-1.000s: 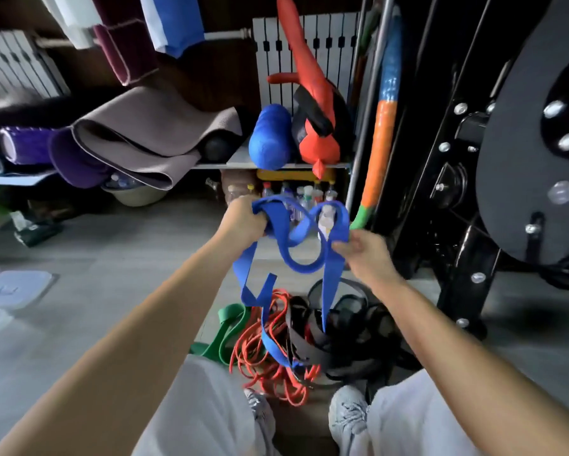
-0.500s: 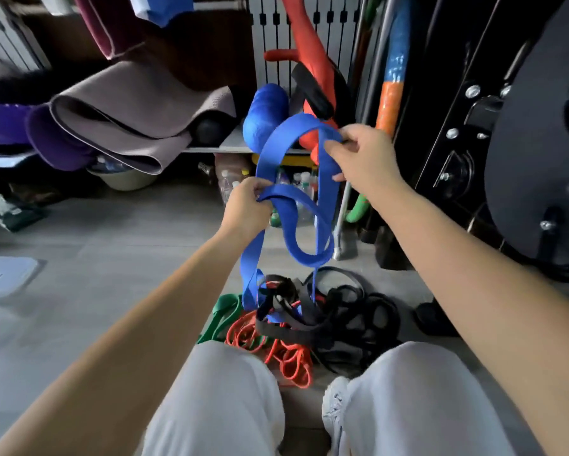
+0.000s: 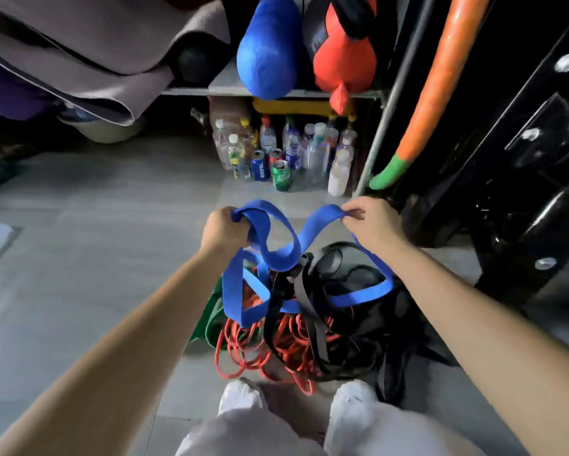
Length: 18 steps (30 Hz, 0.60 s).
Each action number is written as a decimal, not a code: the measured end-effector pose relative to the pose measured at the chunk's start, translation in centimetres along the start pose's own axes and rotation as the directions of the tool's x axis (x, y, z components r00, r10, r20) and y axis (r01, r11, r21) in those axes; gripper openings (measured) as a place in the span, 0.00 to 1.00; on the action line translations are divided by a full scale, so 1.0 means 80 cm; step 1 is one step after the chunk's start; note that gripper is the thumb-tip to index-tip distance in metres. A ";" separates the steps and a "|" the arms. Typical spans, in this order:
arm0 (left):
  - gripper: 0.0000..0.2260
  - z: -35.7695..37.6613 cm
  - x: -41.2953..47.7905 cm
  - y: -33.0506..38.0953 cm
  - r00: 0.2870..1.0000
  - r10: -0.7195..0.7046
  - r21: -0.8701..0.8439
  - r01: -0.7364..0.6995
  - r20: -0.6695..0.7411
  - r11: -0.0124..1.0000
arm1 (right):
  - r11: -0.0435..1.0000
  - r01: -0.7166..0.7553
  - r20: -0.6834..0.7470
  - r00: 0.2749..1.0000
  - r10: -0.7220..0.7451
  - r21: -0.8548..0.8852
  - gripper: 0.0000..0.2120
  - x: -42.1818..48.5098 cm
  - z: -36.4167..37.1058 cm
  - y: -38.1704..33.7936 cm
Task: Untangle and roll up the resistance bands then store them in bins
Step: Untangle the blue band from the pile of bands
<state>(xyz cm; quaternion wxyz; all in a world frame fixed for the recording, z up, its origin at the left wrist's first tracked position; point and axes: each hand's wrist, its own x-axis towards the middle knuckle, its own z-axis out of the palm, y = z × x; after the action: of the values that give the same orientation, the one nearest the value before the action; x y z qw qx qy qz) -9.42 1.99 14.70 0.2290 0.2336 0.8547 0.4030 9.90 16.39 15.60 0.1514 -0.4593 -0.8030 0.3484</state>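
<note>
A wide blue resistance band hangs in loops between my hands above a tangled pile on the floor. My left hand grips one bunched end of it. My right hand pinches the other end between thumb and fingers. The band's lower loops are caught among black bands, thin orange bands and a green band in the pile. No bin is visible.
My two white shoes stand just in front of the pile. Several bottles and cans crowd the floor under a shelf with mats and rollers. A black machine frame stands at the right, an orange-green foam pole beside it.
My right hand has come down from shelf height to level with my left. The hands have spread apart and the blue band now sags lower over the pile.
</note>
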 end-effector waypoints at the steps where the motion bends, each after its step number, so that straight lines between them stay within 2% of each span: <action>1: 0.11 0.009 0.011 -0.013 0.999 -0.039 0.011 0.039 0.004 0.999 | 0.999 -0.022 0.036 0.999 0.022 -0.026 0.12 0.005 0.013 0.015; 4: 0.08 0.033 0.042 -0.056 0.986 -0.162 -0.041 0.161 -0.037 0.986 | 0.991 -0.091 0.105 0.989 0.101 -0.094 0.13 0.008 0.059 0.066; 6: 0.06 0.045 0.059 -0.087 0.972 -0.219 -0.100 0.211 -0.085 0.972 | 0.987 -0.068 0.111 0.990 0.085 -0.147 0.13 -0.002 0.096 0.102; 8: 0.07 0.054 0.072 -0.114 0.964 -0.236 -0.120 0.222 -0.121 0.968 | 0.984 -0.043 0.186 0.980 0.075 -0.174 0.14 -0.022 0.135 0.139; 10: 0.08 0.061 0.082 -0.135 0.956 -0.256 -0.144 0.236 -0.141 0.961 | 0.947 -0.059 0.331 0.928 0.168 -0.315 0.25 -0.044 0.173 0.172; 12: 0.08 0.067 0.087 -0.150 0.947 -0.294 -0.187 0.268 -0.127 0.945 | 0.879 -0.072 0.396 0.874 0.283 -0.470 0.43 -0.061 0.211 0.197; 15: 0.06 0.074 0.086 -0.158 0.928 -0.363 -0.290 0.325 -0.087 0.900 | 0.803 -0.104 0.327 0.877 0.352 -0.587 0.61 -0.072 0.258 0.213; 17: 0.05 0.078 0.083 -0.154 0.920 -0.389 -0.414 0.335 -0.050 0.846 | 0.763 -0.173 0.202 0.907 0.371 -0.623 0.61 -0.065 0.275 0.216; 18: 0.05 0.078 0.083 -0.149 0.921 -0.389 -0.464 0.333 -0.028 0.821 | 0.747 -0.196 0.148 0.918 0.367 -0.635 0.57 -0.059 0.279 0.217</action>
<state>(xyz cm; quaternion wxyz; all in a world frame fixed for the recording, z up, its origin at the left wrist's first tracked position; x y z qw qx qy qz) -13.55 2.76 0.29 0.2966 -0.0171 0.7789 0.5523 10.87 8.84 -12.05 -0.1676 -0.5495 -0.8050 0.1482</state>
